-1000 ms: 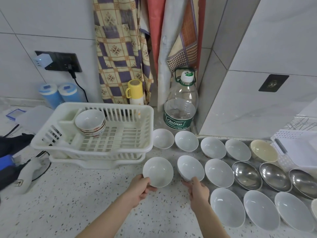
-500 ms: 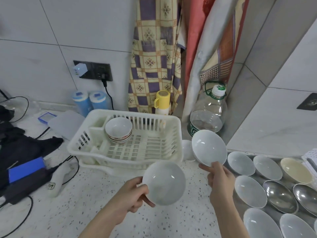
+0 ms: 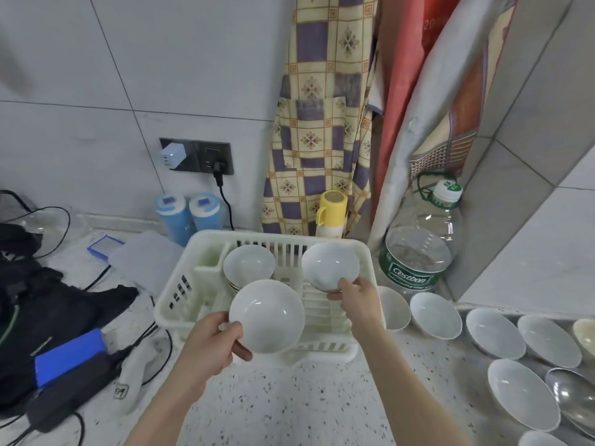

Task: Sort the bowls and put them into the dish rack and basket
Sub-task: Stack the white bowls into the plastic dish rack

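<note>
Now each hand carries one white bowl over the white dish rack (image 3: 180,300). The left hand (image 3: 209,346) grips the larger white bowl (image 3: 266,316) by its near rim, thumb on the inside edge and fingers beneath, holding it above the rack's front wall. The right hand (image 3: 359,299) pinches the smaller white bowl (image 3: 330,267) at its near edge, thumb on the rim, and holds it tilted over the rack's far right part. Just beyond the left hand and left of the right-hand bowl, a stack of bowls (image 3: 249,267) sits inside the rack by its cutlery compartment. To the right of the right hand, more white bowls (image 3: 434,315) lie open side up in rows on the speckled worktop (image 3: 289,407), with metal bowls (image 3: 576,400) at the far right edge. Beyond the right hand a big clear bottle (image 3: 418,249) with a green label stands in the corner, and a yellow-capped flask (image 3: 331,214) stands behind the rack. Left of the left hand lie dark cables, a blue-and-black device (image 3: 69,358) and black cloth. Two blue canisters (image 3: 188,214) stand under the wall socket (image 3: 196,156)
</note>
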### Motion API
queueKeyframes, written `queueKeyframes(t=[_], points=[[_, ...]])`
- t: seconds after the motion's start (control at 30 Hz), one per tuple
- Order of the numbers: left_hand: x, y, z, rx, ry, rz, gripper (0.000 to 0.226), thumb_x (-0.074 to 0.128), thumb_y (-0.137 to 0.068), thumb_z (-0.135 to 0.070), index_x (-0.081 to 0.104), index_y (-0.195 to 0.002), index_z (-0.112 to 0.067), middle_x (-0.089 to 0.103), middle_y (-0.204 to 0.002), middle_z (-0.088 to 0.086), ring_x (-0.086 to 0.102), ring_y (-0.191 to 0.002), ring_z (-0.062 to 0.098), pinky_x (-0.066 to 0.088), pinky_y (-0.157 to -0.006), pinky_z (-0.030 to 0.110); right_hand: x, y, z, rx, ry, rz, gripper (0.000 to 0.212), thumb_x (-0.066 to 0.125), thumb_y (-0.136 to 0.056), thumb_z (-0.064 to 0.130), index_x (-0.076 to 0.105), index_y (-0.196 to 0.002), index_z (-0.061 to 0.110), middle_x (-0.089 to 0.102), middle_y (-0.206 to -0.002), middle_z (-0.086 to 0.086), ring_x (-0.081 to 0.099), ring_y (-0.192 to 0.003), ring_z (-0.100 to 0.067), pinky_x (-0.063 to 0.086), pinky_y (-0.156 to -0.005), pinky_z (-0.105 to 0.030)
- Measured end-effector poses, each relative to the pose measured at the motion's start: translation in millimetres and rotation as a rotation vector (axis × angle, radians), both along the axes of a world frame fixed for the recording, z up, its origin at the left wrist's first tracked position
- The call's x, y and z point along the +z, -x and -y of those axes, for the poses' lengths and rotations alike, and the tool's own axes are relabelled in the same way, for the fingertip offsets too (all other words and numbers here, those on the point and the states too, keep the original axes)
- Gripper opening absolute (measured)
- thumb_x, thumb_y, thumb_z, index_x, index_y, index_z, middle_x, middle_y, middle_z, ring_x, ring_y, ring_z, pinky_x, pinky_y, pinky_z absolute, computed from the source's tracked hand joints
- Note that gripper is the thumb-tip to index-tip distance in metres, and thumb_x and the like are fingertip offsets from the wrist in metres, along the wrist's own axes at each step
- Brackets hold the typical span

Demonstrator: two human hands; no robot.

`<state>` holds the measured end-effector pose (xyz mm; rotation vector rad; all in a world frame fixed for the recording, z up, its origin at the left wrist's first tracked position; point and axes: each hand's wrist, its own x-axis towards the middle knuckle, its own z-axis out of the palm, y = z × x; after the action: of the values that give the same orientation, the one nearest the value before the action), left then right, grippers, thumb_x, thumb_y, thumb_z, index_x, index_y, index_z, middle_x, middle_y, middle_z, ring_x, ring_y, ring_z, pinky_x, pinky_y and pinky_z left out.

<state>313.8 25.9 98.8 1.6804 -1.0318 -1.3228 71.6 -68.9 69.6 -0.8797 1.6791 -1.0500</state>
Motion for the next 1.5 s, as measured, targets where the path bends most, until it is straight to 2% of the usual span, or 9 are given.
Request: queueKeyframes(t=[0.2,0.43,0.57,0.8,0.93,1.1,1.27,1.37,1.5], points=[[-8,-7,36,0.129,0.073,-0.095,0.028,0.048,-0.088,0.000,0.063,-0.103,-0.017,0.071,-0.064,0.024,0.028,-0.032,0.009,0.023,-0.033,0.018,-24,-20,25,0.048,-0.131,-0.131,0.023,0.052,-0.088,0.021,0.065,-0.101,0.008,0.073,-0.068,-0.006,0.058,-0.057,-0.010,0.041,-0.052,-0.025],[-26,-8,69,0.189,0.157,-0.199,0.020,0.050,-0.088,-0.003,0.064,-0.100,-0.008,0.070,-0.066,0.025,0.028,-0.033,0.009,0.024,-0.034,0.016,-44,-24,44,0.097,-0.257,-0.171,0.014,0.046,-0.089,0.012,0.060,-0.088,0.013,0.072,-0.073,-0.008,0.053,-0.034,0.000,0.036,-0.040,-0.017],[-29,-11,90,0.218,0.170,-0.272,0.020,0.049,-0.087,-0.004,0.064,-0.099,-0.007,0.070,-0.069,0.027,0.028,-0.035,0.010,0.024,-0.034,0.018,-53,-22,56,0.135,-0.307,-0.119,0.017,0.043,-0.089,0.005,0.055,-0.098,0.013,0.071,-0.073,-0.013,0.044,-0.026,-0.001,0.032,-0.034,-0.016],[-40,-5,101,0.266,0.215,-0.270,0.020,0.046,-0.087,-0.004,0.062,-0.097,-0.001,0.068,-0.065,0.025,0.028,-0.035,0.011,0.024,-0.034,0.019,-64,-31,66,0.162,-0.357,-0.044,0.038,0.043,-0.087,-0.001,0.055,-0.123,0.004,0.069,-0.060,-0.012,0.049,-0.041,-0.012,0.029,-0.032,-0.016],[-48,0,103,0.289,0.201,-0.294,0.018,0.045,-0.089,-0.003,0.060,-0.094,0.004,0.068,-0.062,0.023,0.027,-0.033,0.010,0.021,-0.035,0.018,-65,-38,72,0.163,-0.394,-0.015,0.039,0.043,-0.089,0.000,0.050,-0.128,0.000,0.069,-0.066,-0.016,0.036,-0.027,-0.007,0.026,-0.030,-0.015],[-54,2,103,0.309,0.191,-0.293,0.015,0.046,-0.087,-0.003,0.058,-0.090,0.004,0.068,-0.063,0.023,0.028,-0.033,0.010,0.021,-0.034,0.018,-65,-38,69,0.206,-0.368,-0.025,0.038,0.043,-0.090,0.002,0.052,-0.126,0.001,0.069,-0.070,-0.013,0.041,-0.028,-0.004,0.028,-0.031,-0.015],[-57,7,104,0.292,0.173,-0.276,0.016,0.046,-0.087,-0.003,0.061,-0.091,-0.002,0.068,-0.064,0.024,0.028,-0.033,0.011,0.022,-0.034,0.019,-59,-38,67,0.258,-0.365,-0.052,0.036,0.044,-0.091,0.007,0.054,-0.125,0.003,0.070,-0.073,-0.010,0.043,-0.041,-0.010,0.029,-0.033,-0.014],[-57,13,105,0.272,0.146,-0.264,0.015,0.047,-0.087,-0.004,0.062,-0.091,-0.002,0.068,-0.064,0.023,0.028,-0.034,0.011,0.022,-0.036,0.019,-51,-34,64,0.332,-0.363,-0.125,0.038,0.043,-0.096,0.020,0.052,-0.129,0.003,0.070,-0.077,-0.009,0.046,-0.037,-0.007,0.031,-0.036,-0.014],[-50,26,108,0.212,0.109,-0.232,0.019,0.047,-0.089,-0.005,0.065,-0.095,-0.006,0.069,-0.062,0.022,0.027,-0.033,0.010,0.022,-0.035,0.017,-39,-24,61,0.330,-0.253,-0.546,0.045,0.034,-0.097,0.039,0.063,-0.116,0.012,0.074,-0.082,-0.006,0.066,-0.073,-0.019,0.050,-0.068,-0.028]])
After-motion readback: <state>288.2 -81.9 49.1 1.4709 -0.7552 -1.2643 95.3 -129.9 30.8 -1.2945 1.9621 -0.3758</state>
